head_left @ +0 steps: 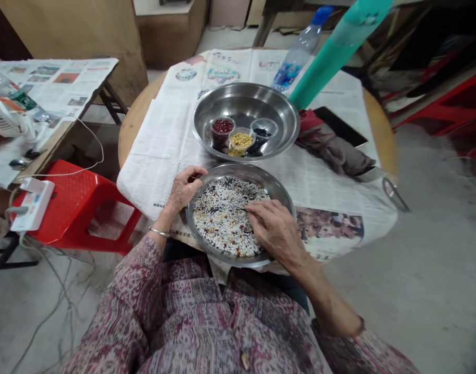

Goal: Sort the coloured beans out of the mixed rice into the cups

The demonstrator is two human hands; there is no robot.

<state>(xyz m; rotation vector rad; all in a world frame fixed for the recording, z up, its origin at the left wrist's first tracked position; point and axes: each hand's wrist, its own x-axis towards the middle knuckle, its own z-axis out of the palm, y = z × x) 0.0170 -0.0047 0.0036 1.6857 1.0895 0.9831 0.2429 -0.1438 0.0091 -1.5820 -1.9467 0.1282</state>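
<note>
A round shallow metal pan [281, 188] is on the table edge in front of me, holding a mix of white grains [226, 215] with black, yellow and dark red beans among them. My left hand [184, 188] is at the pan's upper left rim, fingers curled over it. Over the right part of the grains is my right hand [276, 228], its fingertips drawn together at the surface; anything between them is too small to make out. Just behind stands a wide metal basin [241, 96]. Inside it are clear cups of red beans [222, 126], yellow beans [241, 139] and black beans [262, 133].
Newspaper [152, 150] covers the round table. Behind the basin are a plastic bottle [296, 57] and a tall green tube [331, 57]. A grey-brown cloth bundle [335, 148] and a dark phone-like slab [341, 126] lie right. A red stool [82, 208] holds a power strip [33, 205].
</note>
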